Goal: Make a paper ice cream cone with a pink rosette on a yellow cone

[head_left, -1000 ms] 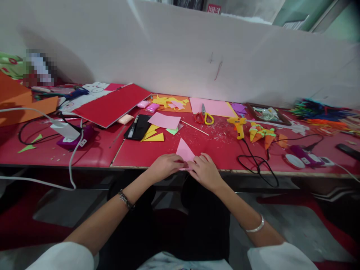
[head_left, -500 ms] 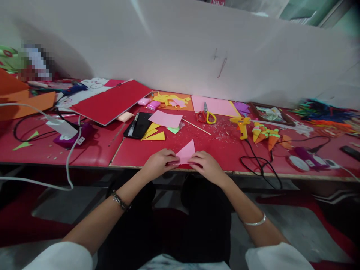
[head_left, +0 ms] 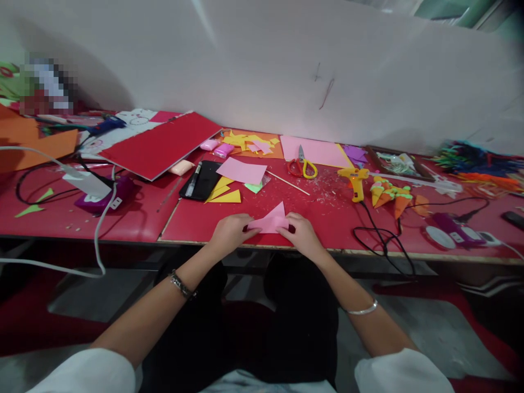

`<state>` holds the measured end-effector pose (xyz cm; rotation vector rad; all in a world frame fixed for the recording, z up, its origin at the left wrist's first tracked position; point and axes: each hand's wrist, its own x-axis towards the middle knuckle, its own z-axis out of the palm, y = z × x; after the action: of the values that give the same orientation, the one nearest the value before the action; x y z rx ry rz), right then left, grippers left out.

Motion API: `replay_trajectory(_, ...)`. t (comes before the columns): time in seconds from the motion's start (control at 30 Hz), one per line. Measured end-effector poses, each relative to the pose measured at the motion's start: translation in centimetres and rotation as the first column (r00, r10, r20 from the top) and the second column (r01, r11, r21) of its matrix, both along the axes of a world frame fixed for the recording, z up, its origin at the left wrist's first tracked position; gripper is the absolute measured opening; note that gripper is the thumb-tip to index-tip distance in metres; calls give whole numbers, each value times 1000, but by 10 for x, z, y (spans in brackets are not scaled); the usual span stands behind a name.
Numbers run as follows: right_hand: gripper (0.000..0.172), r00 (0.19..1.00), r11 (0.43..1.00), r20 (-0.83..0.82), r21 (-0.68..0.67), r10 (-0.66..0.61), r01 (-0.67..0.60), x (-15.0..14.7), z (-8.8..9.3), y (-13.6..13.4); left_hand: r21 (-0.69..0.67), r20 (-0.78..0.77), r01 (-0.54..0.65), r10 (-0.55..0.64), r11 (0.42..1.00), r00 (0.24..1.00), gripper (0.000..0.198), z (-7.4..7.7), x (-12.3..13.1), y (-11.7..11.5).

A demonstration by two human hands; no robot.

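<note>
A small pink paper [head_left: 271, 221] with a pointed top is held at the front edge of the red table [head_left: 196, 221]. Its lower part is bent up in a band. My left hand [head_left: 233, 233] pinches its left end between thumb and fingers. At the right end, my right hand [head_left: 300, 233] grips it the same way. Beyond my hands lie a flat pink sheet [head_left: 242, 171], yellow paper triangles [head_left: 227, 197], a green scrap [head_left: 254, 188] and a thin wooden stick [head_left: 289, 183].
Scissors [head_left: 303, 164] and a yellow glue gun [head_left: 356, 183] lie behind and to the right, its black cord looping near the edge. Left are a phone [head_left: 201, 180], a red board [head_left: 161, 144] and a purple power block [head_left: 107, 197]. Orange cones [head_left: 393, 199] lie right.
The lower part of the pink paper has been turned up into a band across it. Both hands have shifted slightly away from me, with their grip at the paper's ends.
</note>
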<state>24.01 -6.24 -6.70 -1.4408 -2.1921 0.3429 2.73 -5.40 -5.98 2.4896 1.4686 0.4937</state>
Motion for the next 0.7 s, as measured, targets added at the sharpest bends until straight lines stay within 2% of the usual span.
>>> replay_trajectory(0.23, 25, 991, 997, 123, 57, -58, 51, -4, -3, -3, 6, -89, -34, 35, 999, 995, 31, -3, 0, 2)
replay_trajectory(0.33, 23, 986, 997, 152, 50, -64, 57, -5, -3, -2, 145, -74, -56, 68, 988, 995, 33, -2, 3, -1)
replay_trajectory(0.4, 21, 985, 999, 170, 34, -40, 35, -5, -3, 0, 283, -122, 31, 4, 959, 992, 37, 1, 5, -3)
replay_trajectory(0.43, 19, 984, 999, 174, 25, -25, 21, -5, -2, 1, 328, -183, 130, -72, 936, 980, 36, 3, 7, -5)
replay_trajectory(0.5, 18, 985, 1000, 171, 14, -3, 0, -4, -2, 2, 337, -324, 361, -253, 870, 912, 33, 6, 9, -7)
replay_trajectory(0.57, 19, 986, 1000, 166, 20, -1, -2, -4, -2, 2, 282, -401, 508, -381, 814, 833, 31, 7, 10, -8)
replay_trajectory(0.7, 19, 980, 999, 196, 45, -16, 7, -4, -3, 0, 194, -380, 524, -429, 829, 820, 39, 3, 11, -11)
